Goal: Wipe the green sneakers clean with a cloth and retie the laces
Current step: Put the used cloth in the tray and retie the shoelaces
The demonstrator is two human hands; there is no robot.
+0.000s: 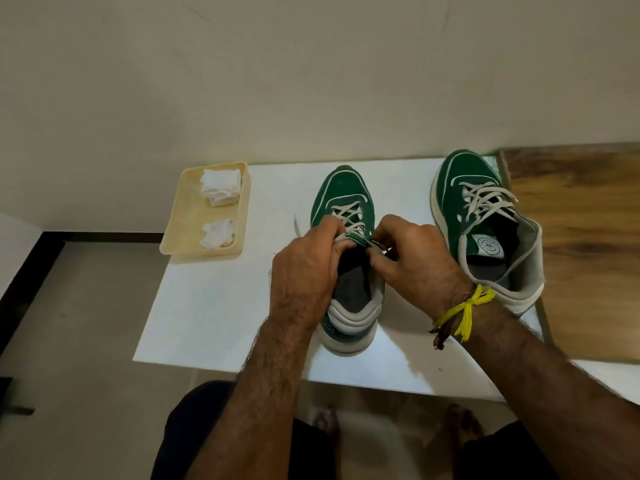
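Between both hands point(356, 258), sneaker tongue point(360, 239).

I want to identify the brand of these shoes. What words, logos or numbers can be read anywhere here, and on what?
Nothing here is legible.
Round label on the right sneaker's tongue: print too small and blurred to read.
Heel of the near sneaker: no readable marking shows.

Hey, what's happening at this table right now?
A person is working the laces at the tongue of the near green sneaker with both hands: left hand, right hand. The second sneaker stands to the right, laced, untouched. Two white cloths lie in a beige tray on the left.
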